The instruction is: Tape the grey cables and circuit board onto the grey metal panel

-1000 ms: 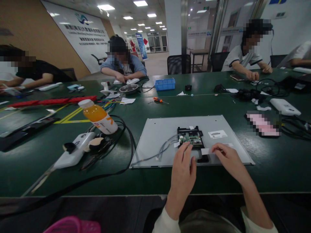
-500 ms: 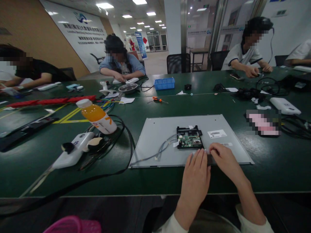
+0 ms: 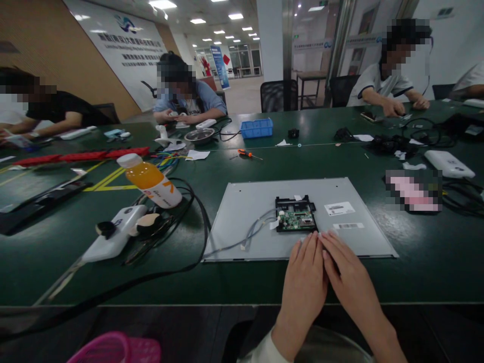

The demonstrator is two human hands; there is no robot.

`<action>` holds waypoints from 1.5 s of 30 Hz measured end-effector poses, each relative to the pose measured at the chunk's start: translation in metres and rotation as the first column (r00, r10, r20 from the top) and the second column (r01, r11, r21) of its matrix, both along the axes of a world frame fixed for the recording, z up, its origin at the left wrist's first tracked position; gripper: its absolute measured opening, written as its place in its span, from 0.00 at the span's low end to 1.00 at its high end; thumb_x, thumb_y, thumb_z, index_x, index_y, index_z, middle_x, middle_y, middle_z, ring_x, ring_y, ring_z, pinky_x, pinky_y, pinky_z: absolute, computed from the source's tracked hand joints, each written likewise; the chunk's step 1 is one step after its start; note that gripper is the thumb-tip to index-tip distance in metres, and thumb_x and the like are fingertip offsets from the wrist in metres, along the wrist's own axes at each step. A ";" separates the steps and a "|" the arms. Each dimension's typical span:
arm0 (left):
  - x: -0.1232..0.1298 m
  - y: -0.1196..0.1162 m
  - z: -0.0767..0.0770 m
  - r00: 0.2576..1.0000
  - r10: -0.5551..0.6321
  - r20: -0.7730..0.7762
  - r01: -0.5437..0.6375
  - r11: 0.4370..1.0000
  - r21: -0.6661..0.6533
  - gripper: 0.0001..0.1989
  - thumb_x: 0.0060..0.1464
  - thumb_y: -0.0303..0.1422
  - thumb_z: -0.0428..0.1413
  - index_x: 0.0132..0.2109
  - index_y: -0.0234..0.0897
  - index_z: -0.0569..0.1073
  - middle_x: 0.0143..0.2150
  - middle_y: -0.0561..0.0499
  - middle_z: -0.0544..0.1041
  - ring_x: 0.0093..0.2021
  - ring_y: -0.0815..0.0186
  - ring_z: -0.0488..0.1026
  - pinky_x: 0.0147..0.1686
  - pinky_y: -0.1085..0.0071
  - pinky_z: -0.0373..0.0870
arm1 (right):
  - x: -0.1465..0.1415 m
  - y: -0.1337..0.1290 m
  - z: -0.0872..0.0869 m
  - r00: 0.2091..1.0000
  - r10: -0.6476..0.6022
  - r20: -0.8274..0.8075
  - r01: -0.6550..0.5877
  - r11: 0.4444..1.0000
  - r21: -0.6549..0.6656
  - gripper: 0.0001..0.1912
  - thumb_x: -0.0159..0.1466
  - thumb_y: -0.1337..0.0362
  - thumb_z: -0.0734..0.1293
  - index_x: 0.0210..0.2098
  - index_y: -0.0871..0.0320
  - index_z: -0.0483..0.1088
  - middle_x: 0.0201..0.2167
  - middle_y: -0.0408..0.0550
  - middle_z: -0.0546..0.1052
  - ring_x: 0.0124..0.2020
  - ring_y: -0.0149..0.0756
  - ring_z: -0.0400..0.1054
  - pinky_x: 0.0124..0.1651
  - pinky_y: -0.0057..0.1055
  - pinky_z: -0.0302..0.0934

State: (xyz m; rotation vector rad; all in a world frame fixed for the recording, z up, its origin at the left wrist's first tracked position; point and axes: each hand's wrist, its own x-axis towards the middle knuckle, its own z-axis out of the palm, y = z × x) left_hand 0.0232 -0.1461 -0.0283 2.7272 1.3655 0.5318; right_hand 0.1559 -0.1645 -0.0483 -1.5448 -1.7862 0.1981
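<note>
A flat grey metal panel (image 3: 234, 212) lies on the green table, with a green circuit board (image 3: 297, 220) in a black frame at its middle. Grey cables (image 3: 253, 229) run from the board to the panel's left side. My left hand (image 3: 305, 272) rests palm down on the panel's front edge, just below the board, its fingers pressed together. Beside it, my right hand (image 3: 350, 275) touches it at the fingertips, fingers together too. Whatever lies under the fingers is hidden.
An orange juice bottle (image 3: 151, 181) and a white power bank (image 3: 115, 234) stand left of the panel. Behind it are an orange screwdriver (image 3: 245, 154) and a blue basket (image 3: 256, 128). A pink phone (image 3: 412, 191) lies right. Other people sit across the table.
My right hand has flattened and come down beside my left hand, covering the dark strip that showed between them. My left hand has barely moved.
</note>
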 end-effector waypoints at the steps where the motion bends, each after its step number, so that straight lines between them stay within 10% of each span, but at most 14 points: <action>1: 0.000 0.000 0.000 1.000 0.003 -0.001 -0.003 1.000 -0.001 0.25 0.64 0.28 0.44 0.67 0.33 0.56 0.69 0.47 0.57 0.69 0.64 0.52 0.67 0.60 0.52 | -0.002 -0.002 -0.002 1.000 0.015 0.009 -0.015 1.000 -0.017 0.23 0.69 0.62 0.55 0.62 0.55 0.60 0.61 0.51 0.68 0.62 0.43 0.61 0.63 0.48 0.58; 45: 0.005 -0.011 -0.008 0.989 0.148 -0.016 -0.147 0.988 0.052 0.29 0.59 0.24 0.45 0.67 0.32 0.55 0.69 0.43 0.58 0.68 0.56 0.55 0.63 0.55 0.61 | -0.006 -0.007 -0.007 0.995 -0.035 0.090 0.044 0.994 -0.097 0.24 0.69 0.62 0.55 0.63 0.56 0.59 0.62 0.51 0.66 0.64 0.43 0.58 0.64 0.49 0.57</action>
